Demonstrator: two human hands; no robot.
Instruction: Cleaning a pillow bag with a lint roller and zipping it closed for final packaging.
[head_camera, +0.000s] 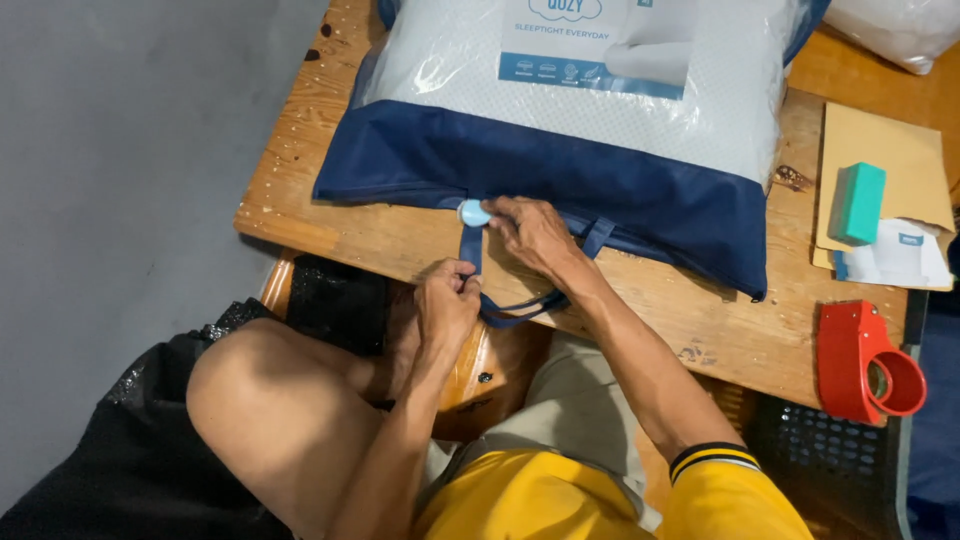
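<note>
wooden table (330, 215) with worn top stands over a grey floor. nearest, the left hand (447, 303) pinches the navy strap (471, 252) of the pillow bag (560, 150), fingers closed on it. just beyond, the right hand (535, 232) presses a light blue round tag (473, 212) at the bag's edge, fingers narrow. farther right lie a red tape dispenser (865, 362) and a teal block (857, 203).

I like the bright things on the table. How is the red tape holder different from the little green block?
The red tape holder is bigger than the green block. It has a round ring and a handle shape; the block is a plain box with flat sides. The holder lies on the bare wooden table at the near edge; the block stands farther back on a brown envelope. Neither is touched by the hands.
</note>
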